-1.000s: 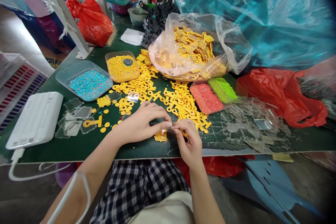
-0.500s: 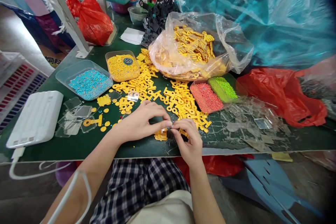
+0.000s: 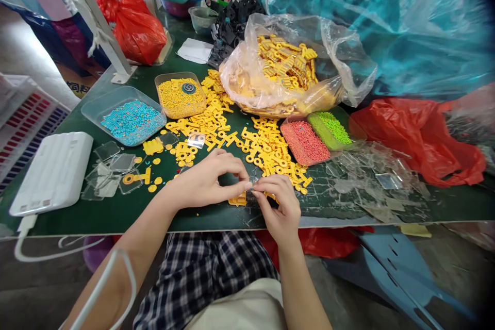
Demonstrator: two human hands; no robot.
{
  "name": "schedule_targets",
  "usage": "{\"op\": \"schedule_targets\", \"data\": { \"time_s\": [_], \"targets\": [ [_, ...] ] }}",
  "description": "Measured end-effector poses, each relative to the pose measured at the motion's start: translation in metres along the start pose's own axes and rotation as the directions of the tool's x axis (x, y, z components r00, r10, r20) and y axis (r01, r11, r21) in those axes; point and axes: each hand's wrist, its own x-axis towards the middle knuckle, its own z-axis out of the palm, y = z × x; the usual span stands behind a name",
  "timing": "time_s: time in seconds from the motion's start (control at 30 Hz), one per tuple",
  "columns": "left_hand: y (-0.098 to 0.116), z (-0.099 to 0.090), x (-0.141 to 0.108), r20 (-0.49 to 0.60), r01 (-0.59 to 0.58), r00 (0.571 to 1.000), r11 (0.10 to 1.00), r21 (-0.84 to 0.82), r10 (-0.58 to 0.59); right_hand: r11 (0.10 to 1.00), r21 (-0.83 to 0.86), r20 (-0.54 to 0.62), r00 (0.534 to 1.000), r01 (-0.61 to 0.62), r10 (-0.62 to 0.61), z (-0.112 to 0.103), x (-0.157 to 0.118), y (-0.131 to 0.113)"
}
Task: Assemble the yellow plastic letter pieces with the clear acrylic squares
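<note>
So both hands are meeting low over the near edge of the green worktop (image 3: 116,216), with the left hand (image 3: 212,179) and right hand (image 3: 280,206) nearly tip to tip. Fingers on both are pinched almost closed around a tiny bluish piece (image 3: 251,187), too small and too covered to say what it is. Right under that, a yellow piece (image 3: 238,199) lies on the worktop, partly hidden by the left thumb. It's pretty crowded around there: loose yellow parts (image 3: 266,147) sit heaped just past the fingertips, between the hands and a big clear bag (image 3: 240,85) with more yellow bits in it. Blue bead tub (image 3: 92,108) and yellow bead tub (image 3: 184,110) are off to the left, red bead tub (image 3: 303,154) and green bead tub (image 3: 328,136) to the right, with clear plastic flats (image 3: 389,181) strewn near those last two. A white power bank (image 3: 52,172) sits at the far left, well clear of the hands. Compared with a second ago, barely anything's different: same pinch, same heaps, the yellow piece in the same spot, just the camera's view shifted a hair.
</note>
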Motion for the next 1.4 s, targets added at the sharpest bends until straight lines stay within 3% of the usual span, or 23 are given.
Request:
{"op": "schedule_targets", "data": {
  "time_s": [1.03,1.4],
  "targets": [
    [-0.0037,-0.0013,-0.0007,-0.002,-0.006,1.000,0.998,-0.059,0.006,0.999,-0.034,0.050,0.999,-0.004,0.006,0.0008,0.0007,-0.0024],
    [-0.0053,0.0002,-0.0005,0.010,-0.022,1.000,0.997,-0.075,0.022,0.996,-0.070,0.025,0.998,0.060,-0.058,0.0007,0.0011,-0.0025]
  ]
}}
